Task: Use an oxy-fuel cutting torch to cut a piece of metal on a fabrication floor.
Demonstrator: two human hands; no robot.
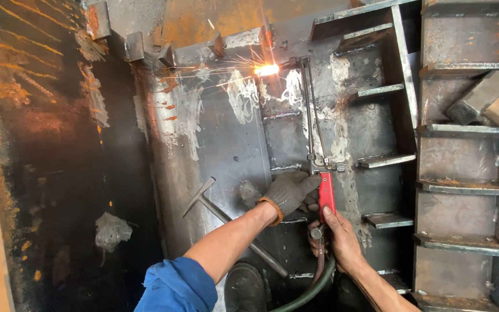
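Head view: Both hands are holding a cutting torch (317,133) whose long axis is running nearly vertical in the frame, away from the person, from the red handle (326,195) at the near end to the lit tip (268,70) at the far end. The left hand (289,191), in a grey knit glove, is wrapping its fingers around the upper part of the handle, just below the valve block. The right hand (338,238), bare, is gripping the lower end of the handle, thumb lying along the red grip, where the green hose (313,288) is joining. The left hand is therefore the nearer of the two to the tip, yet the tip is lying well apart from both, straight ahead and slightly left of the fingers.

The flame is touching the rusty steel plate (226,138) near its upper edge and is throwing sparks (203,72) leftward. A chipping hammer (215,211) is lying on the plate just left of the left forearm. A sledgehammer (486,101) is resting on the welded steel shelves (463,185) at right.
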